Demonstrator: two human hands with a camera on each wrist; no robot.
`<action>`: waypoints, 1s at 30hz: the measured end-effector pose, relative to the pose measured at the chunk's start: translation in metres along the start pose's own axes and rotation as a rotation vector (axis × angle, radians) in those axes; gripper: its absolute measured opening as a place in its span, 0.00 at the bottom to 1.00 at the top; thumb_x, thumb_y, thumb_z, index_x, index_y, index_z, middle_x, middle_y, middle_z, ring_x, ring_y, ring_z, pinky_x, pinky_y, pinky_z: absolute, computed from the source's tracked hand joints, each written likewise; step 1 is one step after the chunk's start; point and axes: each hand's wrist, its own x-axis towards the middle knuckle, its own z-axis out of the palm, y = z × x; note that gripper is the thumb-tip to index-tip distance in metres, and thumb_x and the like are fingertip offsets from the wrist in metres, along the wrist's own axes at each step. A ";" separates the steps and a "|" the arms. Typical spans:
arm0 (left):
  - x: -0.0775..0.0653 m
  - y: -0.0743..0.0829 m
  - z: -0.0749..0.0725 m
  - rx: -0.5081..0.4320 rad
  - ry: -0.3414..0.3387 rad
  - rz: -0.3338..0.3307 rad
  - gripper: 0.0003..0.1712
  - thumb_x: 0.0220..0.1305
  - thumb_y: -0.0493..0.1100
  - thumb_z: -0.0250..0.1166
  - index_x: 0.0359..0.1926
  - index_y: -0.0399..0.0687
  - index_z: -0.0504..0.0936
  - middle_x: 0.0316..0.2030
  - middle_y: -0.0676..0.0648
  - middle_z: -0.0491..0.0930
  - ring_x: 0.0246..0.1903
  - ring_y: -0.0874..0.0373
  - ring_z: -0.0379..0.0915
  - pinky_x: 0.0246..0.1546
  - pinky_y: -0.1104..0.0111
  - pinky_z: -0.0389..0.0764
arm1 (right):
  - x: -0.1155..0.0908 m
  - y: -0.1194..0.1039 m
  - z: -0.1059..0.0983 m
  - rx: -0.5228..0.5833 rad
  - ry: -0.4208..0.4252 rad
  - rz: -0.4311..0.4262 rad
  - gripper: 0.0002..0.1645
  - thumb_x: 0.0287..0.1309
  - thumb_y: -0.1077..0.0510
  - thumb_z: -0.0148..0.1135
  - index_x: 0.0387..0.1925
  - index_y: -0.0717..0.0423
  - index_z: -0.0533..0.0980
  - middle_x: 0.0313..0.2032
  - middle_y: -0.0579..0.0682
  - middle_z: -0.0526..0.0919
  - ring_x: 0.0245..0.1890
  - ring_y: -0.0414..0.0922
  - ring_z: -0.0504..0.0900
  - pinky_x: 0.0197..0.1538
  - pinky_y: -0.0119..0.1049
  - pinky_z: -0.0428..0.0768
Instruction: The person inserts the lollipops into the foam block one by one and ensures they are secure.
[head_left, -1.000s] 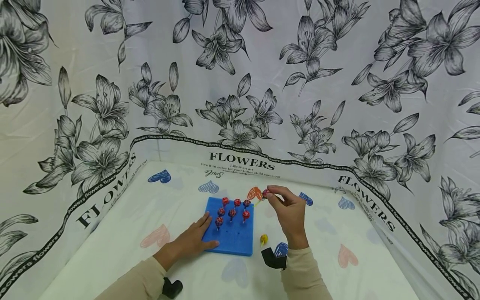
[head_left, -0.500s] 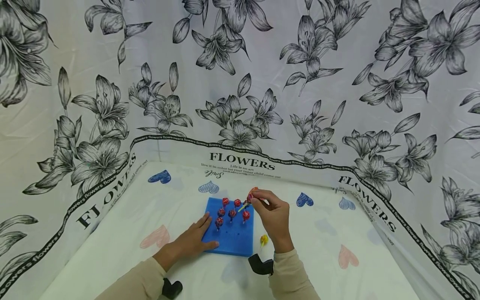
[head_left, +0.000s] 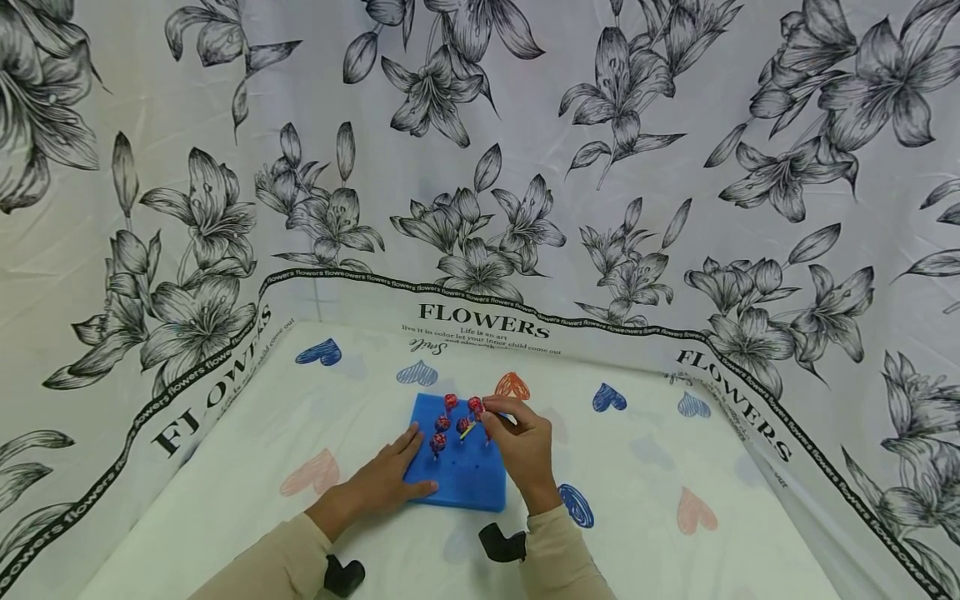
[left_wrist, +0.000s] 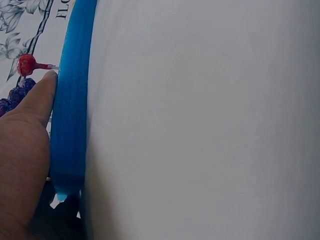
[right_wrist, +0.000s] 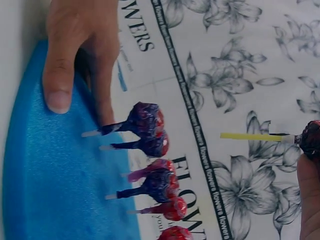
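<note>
A blue foam board (head_left: 468, 487) lies on the cloth, with several wrapped lollipops (head_left: 438, 443) standing in it by their sticks. My left hand (head_left: 382, 471) rests along the board's left edge, thumb and fingers spread. In the left wrist view, that hand (left_wrist: 22, 155) lies against the board's face near a red lollipop (left_wrist: 26, 65). My right hand (head_left: 521, 446) pinches a dark-wrapped lollipop (right_wrist: 311, 137) by its head, over the board's right side. Its yellow stick (right_wrist: 250, 136) points sideways towards the board, apart from it. In the head view the right hand covers part of the board's right edge.
Small holes (head_left: 476, 467) show in the front part of the board. A white cloth printed with hearts (head_left: 512, 386) covers the table, and a flower-printed curtain (head_left: 480, 217) stands behind. Black mounts (head_left: 502, 543) sit at both wrists.
My right hand has moved left and slightly down with the lollipop, from beside the board to over it. The yellow lollipop on the cloth is now hidden. The left hand stays put.
</note>
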 end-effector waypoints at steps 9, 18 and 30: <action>0.000 -0.001 -0.001 0.008 0.006 -0.003 0.58 0.55 0.71 0.63 0.75 0.43 0.53 0.75 0.44 0.44 0.71 0.42 0.45 0.65 0.46 0.53 | -0.007 0.026 0.001 -0.003 -0.046 0.042 0.10 0.57 0.75 0.62 0.41 0.79 0.78 0.42 0.74 0.78 0.48 0.68 0.77 0.49 0.42 0.79; -0.001 0.002 -0.001 -0.001 0.009 0.014 0.57 0.56 0.69 0.63 0.74 0.41 0.53 0.74 0.42 0.45 0.70 0.41 0.46 0.66 0.47 0.52 | -0.018 0.031 0.008 -0.147 -0.060 0.169 0.09 0.58 0.72 0.63 0.41 0.74 0.80 0.42 0.66 0.82 0.44 0.59 0.82 0.48 0.37 0.80; 0.001 -0.001 0.000 0.006 0.021 0.018 0.57 0.56 0.70 0.63 0.74 0.41 0.54 0.74 0.42 0.45 0.70 0.41 0.46 0.65 0.46 0.52 | -0.023 0.046 0.010 -0.159 -0.108 0.266 0.11 0.59 0.70 0.63 0.43 0.73 0.80 0.44 0.67 0.82 0.46 0.55 0.82 0.49 0.36 0.79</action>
